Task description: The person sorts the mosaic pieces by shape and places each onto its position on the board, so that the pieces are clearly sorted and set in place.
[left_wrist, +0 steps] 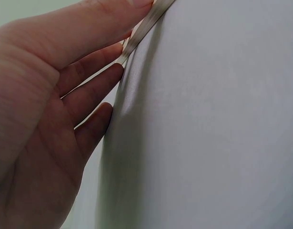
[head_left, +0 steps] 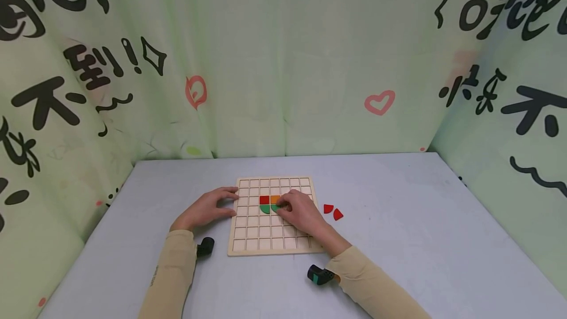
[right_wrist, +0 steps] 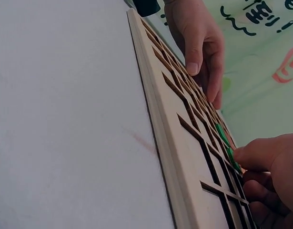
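Note:
A wooden grid board lies flat on the table. In its cells near the middle sit a red square tile and an orange square tile, partly covered by fingers. Below the red one is a green quarter-circle tile. My right hand pinches a second green quarter-circle tile beside it, thumb tip on the piece in the right wrist view and the other fingers curled. My left hand rests at the board's left edge, fingers and thumb extended, fingertips against the frame.
Two red fan-shaped tiles, one nearer and one farther, lie right of the board. A black wrist camera hangs under the left wrist, another under the right. Printed curtains surround the white table.

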`<state>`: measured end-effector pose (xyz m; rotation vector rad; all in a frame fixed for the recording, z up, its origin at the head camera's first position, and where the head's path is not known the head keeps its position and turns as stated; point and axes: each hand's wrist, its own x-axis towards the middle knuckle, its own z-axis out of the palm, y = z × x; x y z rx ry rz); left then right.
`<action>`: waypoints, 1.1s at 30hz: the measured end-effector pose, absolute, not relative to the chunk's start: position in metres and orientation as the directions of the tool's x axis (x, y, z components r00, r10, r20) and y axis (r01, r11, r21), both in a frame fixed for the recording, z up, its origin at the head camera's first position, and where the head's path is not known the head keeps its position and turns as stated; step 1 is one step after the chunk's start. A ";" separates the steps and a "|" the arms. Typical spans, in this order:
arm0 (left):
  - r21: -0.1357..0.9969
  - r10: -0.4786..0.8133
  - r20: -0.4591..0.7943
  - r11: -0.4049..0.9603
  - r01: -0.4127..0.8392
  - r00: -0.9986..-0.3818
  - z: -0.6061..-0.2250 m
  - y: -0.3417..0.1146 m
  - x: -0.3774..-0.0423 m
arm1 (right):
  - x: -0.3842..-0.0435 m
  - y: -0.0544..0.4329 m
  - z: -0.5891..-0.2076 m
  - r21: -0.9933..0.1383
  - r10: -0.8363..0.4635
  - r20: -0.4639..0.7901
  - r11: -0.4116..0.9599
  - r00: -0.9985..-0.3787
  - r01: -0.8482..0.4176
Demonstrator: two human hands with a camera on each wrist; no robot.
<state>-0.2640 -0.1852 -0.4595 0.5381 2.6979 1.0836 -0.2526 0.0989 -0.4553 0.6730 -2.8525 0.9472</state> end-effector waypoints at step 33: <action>0.697 0.398 -0.029 0.665 0.267 -0.917 -0.457 -0.185 -0.263 | -0.234 0.225 -0.426 -0.616 -0.147 0.063 0.773 -0.987 -0.154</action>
